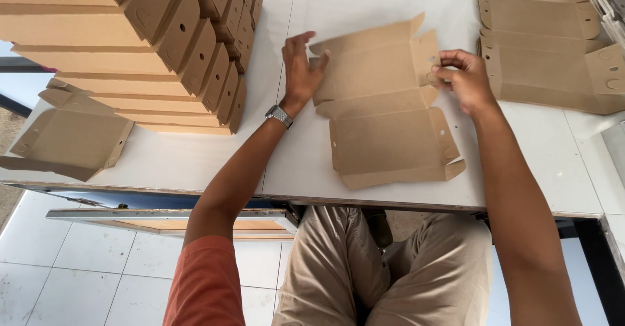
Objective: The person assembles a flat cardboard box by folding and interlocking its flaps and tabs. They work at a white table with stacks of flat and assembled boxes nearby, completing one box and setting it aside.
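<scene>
A flat brown cardboard box blank [384, 104] with side flaps and small round holes lies on the white table [195, 156] in front of me. My left hand [301, 72], with a metal watch on the wrist, grips the blank's left edge with the fingers over the top. My right hand [463, 78] pinches a small tab on the blank's right side. The far panel of the blank is tilted up off the table.
A tall stack of folded cardboard boxes [143, 46] fills the table's left side, with one folded box [71, 140] lying below it. A pile of flat blanks [547, 52] sits at the right. The table's front edge runs above my knees.
</scene>
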